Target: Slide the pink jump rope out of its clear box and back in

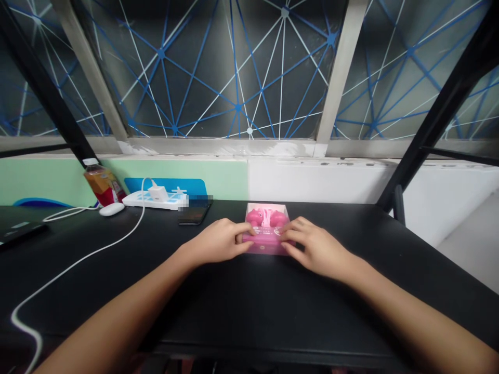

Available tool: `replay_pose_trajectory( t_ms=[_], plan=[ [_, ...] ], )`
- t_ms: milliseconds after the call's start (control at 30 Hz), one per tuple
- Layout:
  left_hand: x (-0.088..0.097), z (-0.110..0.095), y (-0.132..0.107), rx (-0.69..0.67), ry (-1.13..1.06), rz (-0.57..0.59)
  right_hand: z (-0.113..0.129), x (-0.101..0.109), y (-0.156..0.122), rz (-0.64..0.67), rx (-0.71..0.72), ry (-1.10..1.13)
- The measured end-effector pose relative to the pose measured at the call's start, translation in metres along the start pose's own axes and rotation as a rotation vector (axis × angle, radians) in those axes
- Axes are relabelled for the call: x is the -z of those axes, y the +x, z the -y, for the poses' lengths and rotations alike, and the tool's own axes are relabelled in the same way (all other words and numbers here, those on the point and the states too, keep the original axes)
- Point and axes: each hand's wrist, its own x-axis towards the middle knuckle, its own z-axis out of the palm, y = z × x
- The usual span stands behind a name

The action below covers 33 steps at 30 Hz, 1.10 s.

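Down on the black desk (218, 317), the left hand (216, 241) and right hand (317, 250) are both curling around opposite sides of a small pink box (265, 245), fingertips pressing on it, with pink earbuds (265, 217) sitting inside. Farther back, a phone (194, 215) is lying beside a white power strip (134, 199), while a mouse (112, 209) and a bottle (103, 186) are sitting off left.
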Motion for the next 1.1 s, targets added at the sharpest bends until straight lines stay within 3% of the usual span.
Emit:
replay_pose_trajectory(
  t_ms=[333,533,767,1100],
  plan=[
    [-0.009,0.001,-0.012,0.076,-0.065,0.000,0.002,0.004,0.011,0.133,0.029,0.060],
    [-0.020,0.001,-0.007,0.119,-0.058,0.018,-0.004,-0.009,-0.006,0.096,-0.012,0.053],
    [-0.016,-0.007,-0.010,0.122,-0.153,0.048,-0.001,0.000,-0.014,0.124,-0.006,0.066],
    [-0.023,0.000,-0.019,0.105,-0.183,0.081,-0.013,-0.006,-0.020,0.216,-0.042,0.109]
  ],
)
